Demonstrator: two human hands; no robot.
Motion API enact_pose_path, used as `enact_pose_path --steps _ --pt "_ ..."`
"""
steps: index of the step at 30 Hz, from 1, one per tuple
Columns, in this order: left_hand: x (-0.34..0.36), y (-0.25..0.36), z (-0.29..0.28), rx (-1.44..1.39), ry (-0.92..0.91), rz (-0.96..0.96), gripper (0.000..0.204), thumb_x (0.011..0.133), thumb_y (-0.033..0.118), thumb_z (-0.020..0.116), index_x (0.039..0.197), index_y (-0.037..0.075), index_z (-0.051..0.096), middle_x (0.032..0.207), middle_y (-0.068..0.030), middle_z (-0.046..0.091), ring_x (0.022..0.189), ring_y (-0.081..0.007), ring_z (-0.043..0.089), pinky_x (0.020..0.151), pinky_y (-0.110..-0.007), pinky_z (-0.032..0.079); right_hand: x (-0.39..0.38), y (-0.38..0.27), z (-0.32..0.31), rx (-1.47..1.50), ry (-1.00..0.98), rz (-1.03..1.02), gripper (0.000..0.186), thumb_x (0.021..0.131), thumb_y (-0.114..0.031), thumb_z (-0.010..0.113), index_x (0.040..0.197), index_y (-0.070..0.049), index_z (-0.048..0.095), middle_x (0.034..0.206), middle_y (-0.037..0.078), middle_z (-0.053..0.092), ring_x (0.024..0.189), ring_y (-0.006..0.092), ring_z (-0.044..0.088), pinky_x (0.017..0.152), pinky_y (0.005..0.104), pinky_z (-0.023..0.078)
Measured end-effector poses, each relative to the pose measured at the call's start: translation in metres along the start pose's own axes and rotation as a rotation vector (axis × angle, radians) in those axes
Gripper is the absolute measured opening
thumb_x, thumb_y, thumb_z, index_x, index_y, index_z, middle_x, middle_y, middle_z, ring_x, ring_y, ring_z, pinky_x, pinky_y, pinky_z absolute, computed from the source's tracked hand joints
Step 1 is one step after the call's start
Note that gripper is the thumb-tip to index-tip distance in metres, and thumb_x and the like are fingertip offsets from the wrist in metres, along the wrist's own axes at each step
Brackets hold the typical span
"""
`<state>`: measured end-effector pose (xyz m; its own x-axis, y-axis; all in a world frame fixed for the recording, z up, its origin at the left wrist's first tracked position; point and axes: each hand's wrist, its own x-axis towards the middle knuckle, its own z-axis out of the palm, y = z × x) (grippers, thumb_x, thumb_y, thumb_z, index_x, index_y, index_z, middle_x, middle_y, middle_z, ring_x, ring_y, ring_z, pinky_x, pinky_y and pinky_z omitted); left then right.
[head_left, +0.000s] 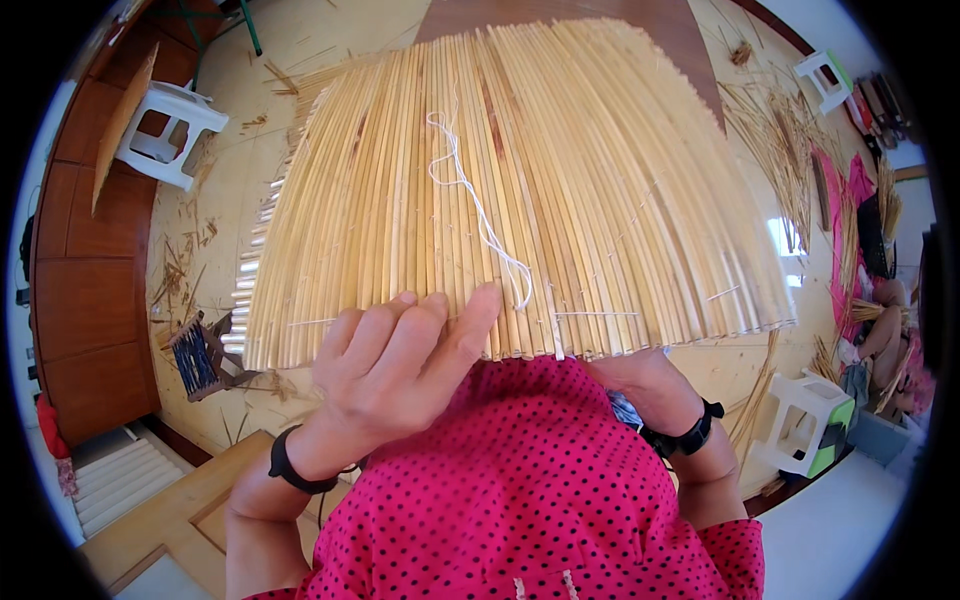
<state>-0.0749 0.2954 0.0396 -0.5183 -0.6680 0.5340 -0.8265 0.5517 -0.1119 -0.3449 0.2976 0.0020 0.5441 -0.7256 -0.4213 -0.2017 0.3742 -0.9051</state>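
Note:
A wide mat of pale straw-coloured sticks [600,180], stitched with thin thread, spreads in front of me. A loose white cord [466,190] lies in loops down its middle. My left hand [400,370] grips the near edge at left of centre, fingers bent over the top. My right hand [635,370] is under the near edge at the right, its fingers hidden by the mat. Part of a brown board [480,15] shows beyond the far edge.
White stools [170,130] stand at left and right, with a board on the left one. A small dark-strapped folding seat [195,355] is at left. Loose straws [775,150] litter the floor. Another person's bare leg [878,335] shows at far right.

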Motion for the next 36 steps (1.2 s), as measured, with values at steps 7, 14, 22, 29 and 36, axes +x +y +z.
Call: enact_pose_path --steps 7,14,22,29,36 --pt "0.0 0.003 0.038 -0.097 0.111 -0.141 0.043 0.069 0.006 0.071 0.11 0.018 0.078 0.099 0.0022 0.067 0.064 -0.0133 0.05 0.053 -0.025 0.042 0.025 0.035 0.005 0.084 -0.065 -0.012 0.029 0.097 -0.015 0.062 0.124 -0.006 0.066 0.12 0.012 0.067 0.112 0.0274 0.063 0.098 0.0398 0.049" --pt "0.019 0.002 0.041 -0.215 0.169 -0.225 0.038 0.067 0.01 0.075 0.104 0.019 0.081 0.111 0.002 0.074 0.067 -0.0121 0.049 0.06 -0.021 0.042 0.03 0.053 0.003 -0.037 -0.091 -0.034 0.03 0.095 -0.016 0.064 0.123 -0.006 0.066 0.119 0.012 0.067 0.111 0.0291 0.063 0.098 0.0417 0.049" --pt "0.013 0.001 0.049 -0.228 0.104 -0.225 0.038 0.07 0.01 0.075 0.106 0.019 0.08 0.113 0.0037 0.074 0.069 -0.0136 0.051 0.061 -0.022 0.046 0.047 0.054 -0.013 -0.309 0.05 -0.215 0.03 0.093 -0.016 0.067 0.122 -0.007 0.067 0.117 0.012 0.068 0.11 0.031 0.064 0.097 0.0439 0.049" --pt "0.01 0.002 0.057 -0.197 0.096 -0.21 0.039 0.07 0.012 0.075 0.109 0.018 0.08 0.114 0.0031 0.073 0.07 -0.0144 0.052 0.059 -0.022 0.046 0.084 0.065 -0.003 -0.713 0.375 -0.575 0.031 0.091 -0.016 0.069 0.121 -0.008 0.068 0.116 0.012 0.068 0.11 0.0326 0.064 0.097 0.0458 0.049" --pt "0.012 0.007 0.057 -0.145 0.148 -0.216 0.037 0.071 0.013 0.076 0.107 0.019 0.08 0.111 0.0038 0.074 0.069 -0.014 0.052 0.059 -0.022 0.046 0.103 0.071 0.007 -0.912 0.743 -0.74 0.032 0.09 -0.017 0.071 0.12 -0.008 0.069 0.116 0.011 0.068 0.109 0.0339 0.064 0.096 0.0474 0.049"
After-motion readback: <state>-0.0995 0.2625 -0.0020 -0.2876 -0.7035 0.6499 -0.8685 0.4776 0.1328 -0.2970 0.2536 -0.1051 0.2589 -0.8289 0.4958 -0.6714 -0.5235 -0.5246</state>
